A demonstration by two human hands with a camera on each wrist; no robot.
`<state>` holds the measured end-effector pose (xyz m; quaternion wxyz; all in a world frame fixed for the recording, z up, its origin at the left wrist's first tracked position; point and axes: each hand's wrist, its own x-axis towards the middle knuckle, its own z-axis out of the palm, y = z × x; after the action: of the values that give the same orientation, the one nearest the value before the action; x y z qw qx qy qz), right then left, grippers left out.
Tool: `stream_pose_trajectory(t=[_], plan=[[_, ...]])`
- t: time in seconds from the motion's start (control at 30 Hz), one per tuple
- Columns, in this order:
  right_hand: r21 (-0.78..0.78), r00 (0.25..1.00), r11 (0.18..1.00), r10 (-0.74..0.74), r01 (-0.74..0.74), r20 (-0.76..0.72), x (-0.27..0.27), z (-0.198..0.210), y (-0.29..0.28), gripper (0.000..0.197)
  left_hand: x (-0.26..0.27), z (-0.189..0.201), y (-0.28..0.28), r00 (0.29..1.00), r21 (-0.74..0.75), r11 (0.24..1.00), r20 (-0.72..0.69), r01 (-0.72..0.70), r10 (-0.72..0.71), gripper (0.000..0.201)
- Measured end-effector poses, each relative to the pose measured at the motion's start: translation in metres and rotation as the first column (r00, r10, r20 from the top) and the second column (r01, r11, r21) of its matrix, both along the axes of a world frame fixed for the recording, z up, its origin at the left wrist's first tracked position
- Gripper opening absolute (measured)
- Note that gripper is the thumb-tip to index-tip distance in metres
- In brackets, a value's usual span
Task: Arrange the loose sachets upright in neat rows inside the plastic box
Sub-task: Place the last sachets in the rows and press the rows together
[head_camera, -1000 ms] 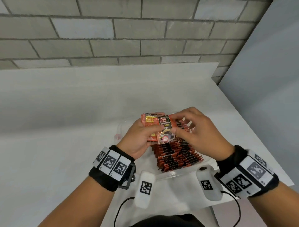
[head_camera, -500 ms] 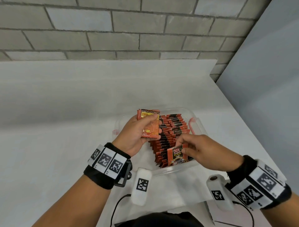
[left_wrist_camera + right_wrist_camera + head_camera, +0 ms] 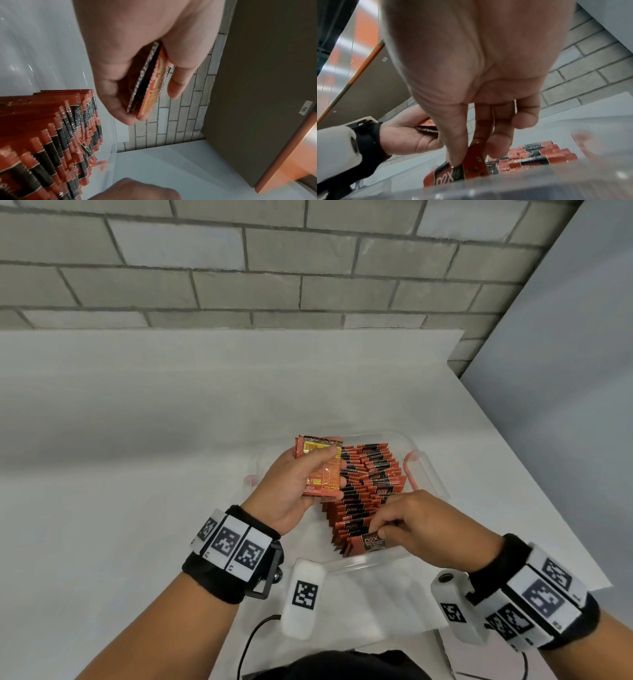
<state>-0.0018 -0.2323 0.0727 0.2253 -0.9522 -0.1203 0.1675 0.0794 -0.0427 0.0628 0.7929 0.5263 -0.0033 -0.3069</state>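
We note the left hand [image 3: 294, 491] gripping spare sachets [image 3: 320, 467]; the right hand [image 3: 421, 525] pinches one sachet [image 3: 368, 544] at the plastic box's [image 3: 421, 463] near row.

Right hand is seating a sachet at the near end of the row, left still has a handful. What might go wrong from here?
1. The right hand pinches the front sachet against the plastic box wall; the leaning row of sachets behind may push it askew.
2. The left hand grips its spare sachets above the row; a slip would scatter them over it.
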Motion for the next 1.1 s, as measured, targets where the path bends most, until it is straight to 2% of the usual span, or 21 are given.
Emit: stream_pose_trajectory(t=[0.1,0.33,0.8,1.1], plan=[[-0.012,1.000,1.000,0.009,-0.009,0.003,0.001,0.003,0.002,0.017,0.001,-0.001,0.001,1.000,-0.001,1.000,-0.013,-0.005,0.005,0.023],[-0.166,1.000,0.986,0.014,-0.018,-0.023,0.000,-0.004,0.005,0.015,0.002,-0.001,0.001,1.000,0.001,1.000,-0.018,0.003,-0.003,0.019],[-0.285,0.996,0.955,0.073,-0.087,-0.060,0.017,-0.002,0.012,0.006,0.004,0.000,0.000,0.999,-0.008,1.000,-0.033,-0.002,0.002,0.021],[-0.253,0.991,0.964,0.050,-0.081,-0.128,0.021,-0.006,0.010,0.013,0.005,0.000,0.000,0.999,-0.045,0.999,-0.049,-0.007,0.005,0.020]])
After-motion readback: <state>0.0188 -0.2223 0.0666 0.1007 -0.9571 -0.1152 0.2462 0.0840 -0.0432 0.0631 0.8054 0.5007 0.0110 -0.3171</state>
